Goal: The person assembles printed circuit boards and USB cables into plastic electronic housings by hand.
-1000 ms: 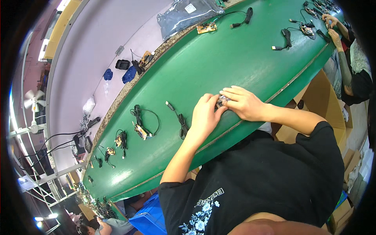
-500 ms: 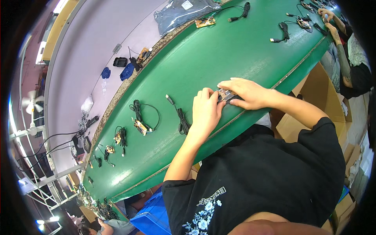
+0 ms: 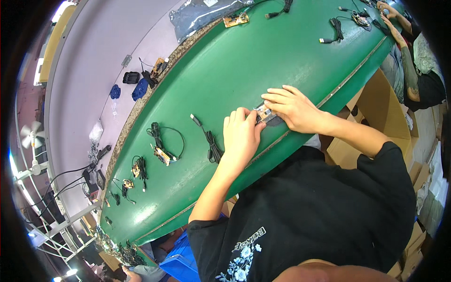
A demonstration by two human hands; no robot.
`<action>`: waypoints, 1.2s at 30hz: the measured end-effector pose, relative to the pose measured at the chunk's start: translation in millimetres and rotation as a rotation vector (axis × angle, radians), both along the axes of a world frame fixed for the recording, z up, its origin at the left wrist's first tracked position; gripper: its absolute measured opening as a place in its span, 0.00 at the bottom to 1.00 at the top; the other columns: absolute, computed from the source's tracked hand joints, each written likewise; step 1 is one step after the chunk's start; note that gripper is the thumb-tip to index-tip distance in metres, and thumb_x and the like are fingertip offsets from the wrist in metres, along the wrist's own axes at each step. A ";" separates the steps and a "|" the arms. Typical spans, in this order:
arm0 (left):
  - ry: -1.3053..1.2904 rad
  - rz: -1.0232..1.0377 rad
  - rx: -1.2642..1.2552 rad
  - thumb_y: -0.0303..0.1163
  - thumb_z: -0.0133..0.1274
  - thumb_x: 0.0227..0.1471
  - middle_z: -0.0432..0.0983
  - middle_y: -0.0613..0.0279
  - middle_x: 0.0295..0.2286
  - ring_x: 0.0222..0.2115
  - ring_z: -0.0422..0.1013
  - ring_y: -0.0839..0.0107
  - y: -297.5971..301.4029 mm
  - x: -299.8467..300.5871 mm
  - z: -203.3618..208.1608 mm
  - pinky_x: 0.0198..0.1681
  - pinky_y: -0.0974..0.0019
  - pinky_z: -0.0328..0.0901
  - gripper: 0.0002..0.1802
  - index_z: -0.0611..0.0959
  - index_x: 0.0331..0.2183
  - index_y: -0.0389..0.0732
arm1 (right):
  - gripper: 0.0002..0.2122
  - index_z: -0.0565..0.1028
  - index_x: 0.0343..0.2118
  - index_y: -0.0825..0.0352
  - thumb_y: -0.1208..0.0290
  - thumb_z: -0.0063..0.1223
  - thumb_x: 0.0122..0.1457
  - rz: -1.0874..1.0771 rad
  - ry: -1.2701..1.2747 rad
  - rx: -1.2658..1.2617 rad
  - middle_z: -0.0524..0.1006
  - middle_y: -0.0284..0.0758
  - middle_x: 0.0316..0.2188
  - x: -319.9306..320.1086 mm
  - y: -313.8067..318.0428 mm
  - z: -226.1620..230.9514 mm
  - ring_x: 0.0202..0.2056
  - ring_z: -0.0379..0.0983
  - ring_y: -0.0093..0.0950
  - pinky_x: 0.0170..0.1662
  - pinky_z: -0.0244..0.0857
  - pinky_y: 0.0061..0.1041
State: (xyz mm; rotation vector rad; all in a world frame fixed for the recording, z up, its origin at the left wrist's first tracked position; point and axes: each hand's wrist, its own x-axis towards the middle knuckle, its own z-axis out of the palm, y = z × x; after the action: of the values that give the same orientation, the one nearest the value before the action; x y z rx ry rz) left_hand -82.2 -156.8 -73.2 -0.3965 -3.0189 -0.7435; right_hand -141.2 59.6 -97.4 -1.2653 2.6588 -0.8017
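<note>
Between my hands, on the green tabletop [image 3: 225, 75], lies a small circuit board [image 3: 266, 114] with tan and dark parts. My left hand [image 3: 240, 136] pinches its left end between thumb and fingertips. Over the right end rests my right hand [image 3: 298, 112], its fingers stretched out and slightly spread, touching the board; its thumb is hidden. A dark flat patch [image 3: 275, 122] shows under the board's near edge. Left of my left hand sits a bundled black cable [image 3: 213, 148] with its plug end pointing away.
Farther left lie several boards with coiled cables [image 3: 162, 152]. A tan board [image 3: 236, 19] and a grey plastic bag [image 3: 202, 19] are at the far edge. At the upper right, a co-worker's hands [image 3: 389, 16] are near more cables. A cardboard box [image 3: 383, 108] stands below the table's edge.
My right hand's fingers have lifted and spread over the board, uncovering the dark patch beneath. My left hand keeps its pinch. The whole view has shifted slightly.
</note>
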 end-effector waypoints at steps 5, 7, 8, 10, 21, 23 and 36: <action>0.017 -0.046 -0.068 0.36 0.66 0.46 0.75 0.61 0.34 0.37 0.70 0.61 0.4 -8.8 1.6 0.41 0.59 0.61 0.18 0.84 0.38 0.37 | 0.15 0.79 0.47 0.66 0.77 0.55 0.55 0.023 -0.057 -0.045 0.74 0.38 0.55 -11.1 -1.3 5.2 0.61 0.65 0.35 0.64 0.53 0.43; 0.029 -0.057 -0.107 0.37 0.66 0.46 0.75 0.61 0.34 0.37 0.70 0.61 1.8 -3.2 3.1 0.41 0.59 0.61 0.18 0.84 0.38 0.38 | 0.14 0.80 0.44 0.66 0.74 0.56 0.53 0.018 -0.120 -0.112 0.75 0.38 0.55 -16.9 -0.8 7.9 0.61 0.65 0.34 0.65 0.52 0.40; 0.033 -0.058 -0.113 0.37 0.66 0.46 0.75 0.61 0.34 0.37 0.70 0.61 2.7 -6.1 4.2 0.42 0.59 0.61 0.19 0.84 0.39 0.38 | 0.14 0.81 0.42 0.66 0.72 0.57 0.52 -0.030 -0.216 -0.095 0.75 0.37 0.54 -22.4 -1.0 11.3 0.60 0.66 0.33 0.64 0.52 0.39; 0.042 -0.060 -0.111 0.37 0.66 0.46 0.75 0.61 0.34 0.37 0.70 0.61 4.7 -6.3 4.4 0.42 0.59 0.61 0.19 0.85 0.39 0.38 | 0.12 0.82 0.36 0.66 0.68 0.58 0.49 -0.108 -0.285 -0.099 0.76 0.36 0.51 -24.8 -4.2 8.4 0.57 0.67 0.33 0.61 0.54 0.36; 0.033 -0.036 -0.049 0.38 0.66 0.46 0.76 0.60 0.35 0.38 0.71 0.60 5.5 -5.3 2.9 0.43 0.58 0.61 0.20 0.85 0.41 0.38 | 0.09 0.79 0.30 0.65 0.68 0.62 0.47 -0.102 -0.256 -0.163 0.77 0.34 0.46 -34.1 -1.1 3.5 0.52 0.69 0.33 0.56 0.59 0.36; 0.069 -0.039 -0.032 0.37 0.66 0.47 0.76 0.59 0.35 0.38 0.71 0.59 6.8 -3.0 0.4 0.42 0.57 0.62 0.19 0.85 0.40 0.38 | 0.10 0.80 0.31 0.64 0.67 0.63 0.46 -0.100 -0.291 -0.185 0.78 0.35 0.46 -35.9 -1.7 -0.5 0.52 0.70 0.34 0.55 0.60 0.36; 0.070 -0.069 -0.058 0.39 0.66 0.48 0.76 0.53 0.38 0.39 0.72 0.53 10.1 -6.8 -1.8 0.42 0.54 0.64 0.24 0.83 0.45 0.35 | 0.12 0.80 0.46 0.63 0.67 0.56 0.60 -0.070 0.028 -0.225 0.74 0.40 0.53 -2.5 18.0 -13.1 0.57 0.68 0.37 0.62 0.58 0.44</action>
State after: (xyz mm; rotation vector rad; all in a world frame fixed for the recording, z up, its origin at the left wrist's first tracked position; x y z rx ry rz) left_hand -89.0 -146.7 -75.1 -0.5185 -2.9805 -0.6324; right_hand -143.7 77.7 -110.5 -1.2418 2.7103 -1.1290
